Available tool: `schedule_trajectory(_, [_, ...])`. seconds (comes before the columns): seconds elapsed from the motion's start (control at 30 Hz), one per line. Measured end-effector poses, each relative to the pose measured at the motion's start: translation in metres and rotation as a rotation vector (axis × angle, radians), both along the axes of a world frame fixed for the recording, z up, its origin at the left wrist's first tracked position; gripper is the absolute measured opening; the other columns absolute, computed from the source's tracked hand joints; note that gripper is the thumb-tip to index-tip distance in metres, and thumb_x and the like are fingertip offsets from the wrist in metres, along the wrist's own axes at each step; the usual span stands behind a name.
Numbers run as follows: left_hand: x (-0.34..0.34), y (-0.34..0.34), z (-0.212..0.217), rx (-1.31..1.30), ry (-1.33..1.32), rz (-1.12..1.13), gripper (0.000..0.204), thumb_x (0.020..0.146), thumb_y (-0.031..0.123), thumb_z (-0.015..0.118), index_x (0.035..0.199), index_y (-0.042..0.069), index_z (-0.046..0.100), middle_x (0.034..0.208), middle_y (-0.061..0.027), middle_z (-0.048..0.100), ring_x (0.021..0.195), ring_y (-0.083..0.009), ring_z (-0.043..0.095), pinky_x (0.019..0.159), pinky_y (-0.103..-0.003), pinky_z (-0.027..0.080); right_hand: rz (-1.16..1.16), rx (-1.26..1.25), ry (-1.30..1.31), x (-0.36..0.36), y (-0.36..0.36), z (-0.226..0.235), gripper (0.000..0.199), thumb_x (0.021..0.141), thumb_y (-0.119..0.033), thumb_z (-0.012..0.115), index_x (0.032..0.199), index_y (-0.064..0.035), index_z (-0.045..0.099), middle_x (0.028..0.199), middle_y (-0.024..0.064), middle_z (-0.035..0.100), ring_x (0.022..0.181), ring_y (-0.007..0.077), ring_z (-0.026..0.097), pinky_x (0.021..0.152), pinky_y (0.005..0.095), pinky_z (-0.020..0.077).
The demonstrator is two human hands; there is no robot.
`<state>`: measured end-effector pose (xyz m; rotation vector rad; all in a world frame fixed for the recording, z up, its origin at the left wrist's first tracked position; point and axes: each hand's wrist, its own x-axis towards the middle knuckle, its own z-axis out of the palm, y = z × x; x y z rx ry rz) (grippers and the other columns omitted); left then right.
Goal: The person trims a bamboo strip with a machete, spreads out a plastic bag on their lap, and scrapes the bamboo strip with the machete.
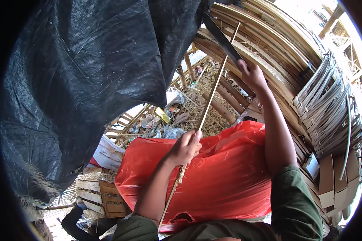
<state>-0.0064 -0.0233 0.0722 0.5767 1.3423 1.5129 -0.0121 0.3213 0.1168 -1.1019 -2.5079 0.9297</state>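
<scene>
My left hand [185, 148] is closed around a long, thin bamboo strip [213, 94], which slants from near my body up to the far right. Frayed fibres hang from the strip just below that hand. Farther off to the right, my right hand [253, 76] grips the handle of a machete [222, 39]. Its long dark blade points away to the upper left and crosses the far part of the strip; whether they touch I cannot tell. Under both forearms, red plastic sheeting [233, 172] covers my lap, with a torn hole near my body.
A large black tarp [88, 60] hangs over the left side. Stacked bamboo slats [277, 28] line the far right, beside a bundle of thin grey strips [326, 104] and cardboard boxes [332, 180]. Straw and litter [177, 110] lie beyond the sheeting. A wooden crate [108, 195] stands lower left.
</scene>
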Motion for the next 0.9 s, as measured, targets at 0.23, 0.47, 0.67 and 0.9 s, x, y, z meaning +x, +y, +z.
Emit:
schedule_trajectory(0.23, [0.003, -0.007, -0.010, -0.037, -0.179, -0.011, 0.035, 0.105, 0.045, 0.039, 0.091, 0.012, 0.042, 0.054, 0.0050, 0.030, 0.041, -0.0041, 0.027, 0.038, -0.023, 0.025, 0.323, 0.052, -0.223, 0.005, -0.033, -0.009, 0.074, 0.094, -0.065, 0.050, 0.079, 0.0058, 0.068, 0.076, 0.0270, 0.067, 0.077, 0.0393, 0.069, 0.075, 0.0461, 0.0515])
schedule_trajectory(0.47, [-0.002, -0.009, -0.017, 0.020, -0.412, -0.049, 0.034, 0.106, 0.045, 0.037, 0.089, 0.015, 0.040, 0.053, 0.0050, 0.032, 0.039, -0.0041, 0.030, 0.036, -0.022, 0.026, 0.338, 0.051, -0.167, 0.004, -0.047, -0.019, 0.078, 0.091, -0.070, 0.050, 0.077, 0.0050, 0.067, 0.064, 0.0223, 0.062, 0.065, 0.0310, 0.064, 0.067, 0.0451, 0.0493])
schedule_trajectory(0.67, [0.004, -0.001, 0.001, 0.054, -0.416, -0.022, 0.035, 0.104, 0.047, 0.040, 0.088, 0.017, 0.038, 0.051, 0.0058, 0.029, 0.036, -0.0038, 0.026, 0.034, -0.020, 0.023, 0.187, 0.013, -0.186, 0.008, -0.026, 0.013, 0.084, 0.089, -0.072, 0.052, 0.073, 0.0090, 0.065, 0.059, 0.0221, 0.059, 0.058, 0.0237, 0.061, 0.059, 0.0435, 0.0485])
schedule_trajectory(0.9, [-0.010, -0.013, -0.005, 0.075, -0.449, -0.005, 0.035, 0.104, 0.048, 0.040, 0.090, 0.016, 0.040, 0.052, 0.0050, 0.031, 0.036, -0.0042, 0.027, 0.033, -0.021, 0.025, 0.411, 0.086, -0.123, 0.005, -0.052, -0.007, 0.076, 0.091, -0.069, 0.052, 0.080, 0.0043, 0.068, 0.059, 0.0154, 0.059, 0.055, 0.0212, 0.056, 0.058, 0.0427, 0.0473])
